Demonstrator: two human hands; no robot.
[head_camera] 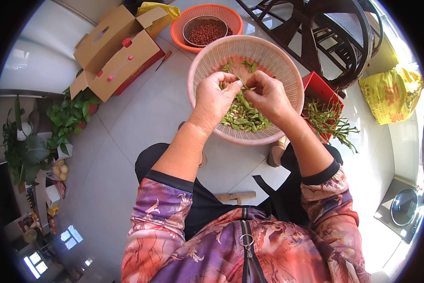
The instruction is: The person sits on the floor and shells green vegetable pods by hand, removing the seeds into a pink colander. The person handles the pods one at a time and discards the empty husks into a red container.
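Note:
A large pinkish plastic basket [201, 63] stands before me, with green bean pods [245, 123] and shelled pale green beans [238, 110] in its bottom. Over it, my left hand [217, 93] pinches one end of a green pod [243, 84] between thumb and forefinger. The fingertips of my right hand [268, 93] are closed on the other end of that pod, close beside my left thumb. A few more pods lie near the basket's far side. Part of the pile is hidden under my hands.
Behind the basket, an orange basket [178, 28] holds a metal sieve [188, 24] of red beans. Right are a red box [312, 79] with plant stalks, a dark wooden chair [305, 46] and a yellow bag [389, 95]. Left are an open cardboard box [127, 67], a knife [166, 56] and plants [70, 113].

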